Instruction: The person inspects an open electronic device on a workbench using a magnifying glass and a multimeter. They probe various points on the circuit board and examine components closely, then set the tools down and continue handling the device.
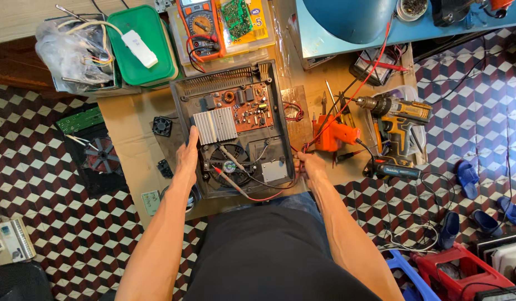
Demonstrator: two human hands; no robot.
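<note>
1. My left hand (pixel 187 158) lies flat on the left edge of the opened appliance case (pixel 234 129), fingers pressed together and pointing far, the tips just beside the ribbed aluminium heat sink (pixel 215 125).
2. My right hand (pixel 309 165) is at the case's near right corner, fingers curled together and pinching the red and black wires (pixel 294 181) where they leave the case.
3. The case rests on a sheet of cardboard (pixel 135 145) on the patterned tiled floor, directly in front of me.
4. Inside it, an orange-brown circuit board (pixel 248 108) sits in the far half, to the right of the heat sink; a round black cooling fan (pixel 229 166) sits in the near half, with a small grey metal plate (pixel 274 170) to its right.
5. Two test probes (pixel 230 167) lie across the fan, their leads trailing to the near right.
6. To the right of the case lie an orange soldering gun (pixel 334 135) and, farther right, a cordless drill (pixel 396 114).
7. Far behind the case stand an orange multimeter (pixel 201 27) and a green plastic box (pixel 142 47).
8. A small loose fan (pixel 162 126) lies on the cardboard to the left of the case.
</note>
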